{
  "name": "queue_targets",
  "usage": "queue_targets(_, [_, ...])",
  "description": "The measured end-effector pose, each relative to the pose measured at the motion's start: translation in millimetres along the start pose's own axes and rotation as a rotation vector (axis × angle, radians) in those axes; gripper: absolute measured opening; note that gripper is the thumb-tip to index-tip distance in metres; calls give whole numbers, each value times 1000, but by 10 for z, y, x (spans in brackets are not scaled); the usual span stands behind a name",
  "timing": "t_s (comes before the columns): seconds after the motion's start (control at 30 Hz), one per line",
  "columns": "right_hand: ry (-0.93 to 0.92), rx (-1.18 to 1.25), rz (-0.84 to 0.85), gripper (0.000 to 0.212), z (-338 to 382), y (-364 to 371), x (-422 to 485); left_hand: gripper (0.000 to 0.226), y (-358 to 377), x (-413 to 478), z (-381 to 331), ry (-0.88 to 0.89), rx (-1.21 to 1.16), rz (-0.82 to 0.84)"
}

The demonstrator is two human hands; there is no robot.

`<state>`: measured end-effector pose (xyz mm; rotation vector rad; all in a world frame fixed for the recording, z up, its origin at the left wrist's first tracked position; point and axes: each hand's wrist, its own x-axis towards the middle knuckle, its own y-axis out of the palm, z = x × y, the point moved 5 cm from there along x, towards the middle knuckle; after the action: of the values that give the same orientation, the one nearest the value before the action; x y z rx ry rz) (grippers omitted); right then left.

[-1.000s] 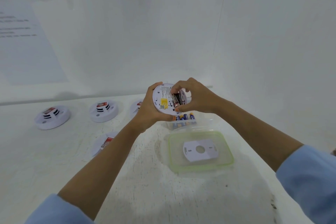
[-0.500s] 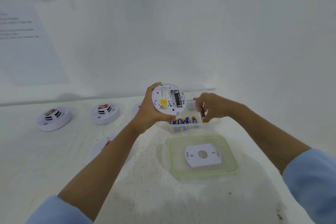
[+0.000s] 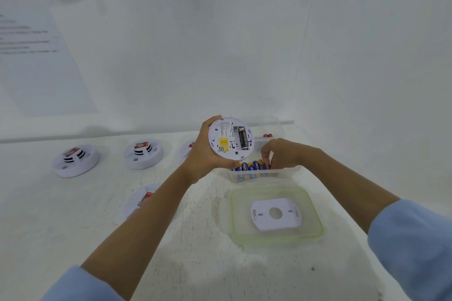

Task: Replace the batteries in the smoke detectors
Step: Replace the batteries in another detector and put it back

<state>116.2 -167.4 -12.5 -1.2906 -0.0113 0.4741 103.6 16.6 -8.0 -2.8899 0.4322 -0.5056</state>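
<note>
White counter (image 3: 97,239): the left hand (image 3: 203,154) grips a raised smoke detector (image 3: 227,140), one black battery (image 3: 243,139) in its open bay; the right hand (image 3: 281,153) reaches curled among blue batteries (image 3: 249,166) in a clear tub (image 3: 256,175) near the counter's back edge, grasp unclear.

Both forearms reach forward, bare from the pale blue left sleeve (image 3: 80,286) and right sleeve (image 3: 413,239) down to the wrists. The left grip (image 3: 205,154) is raised, thumb hooked over the top edge and fingers curled under the rim of a smoke detector (image 3: 230,139) it holds up on edge. The right grip (image 3: 281,151) sits just beside it and a little lower, knuckles up, fingertips (image 3: 265,162) bunched and pointing down. Whether they pinch anything, I can't tell.
</note>
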Motion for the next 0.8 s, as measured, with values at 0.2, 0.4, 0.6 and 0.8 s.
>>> queue_targets(0.2, [-44,36,24,21,-1,-19,23,105,12,9,16,-9,-3,-5])
queue_targets(0.4, [-46,58,-133,17,94,-268,-5,106,-11,35,23,2,0,-16])
queue_targets(0.6, [-170,321,-503,12,444,-468,-89,106,29,65,11,29,-15,-29])
queue_targets(0.8, [-145,232,-580,25,538,-411,-78,104,57,66,-21,48,-28,-56])
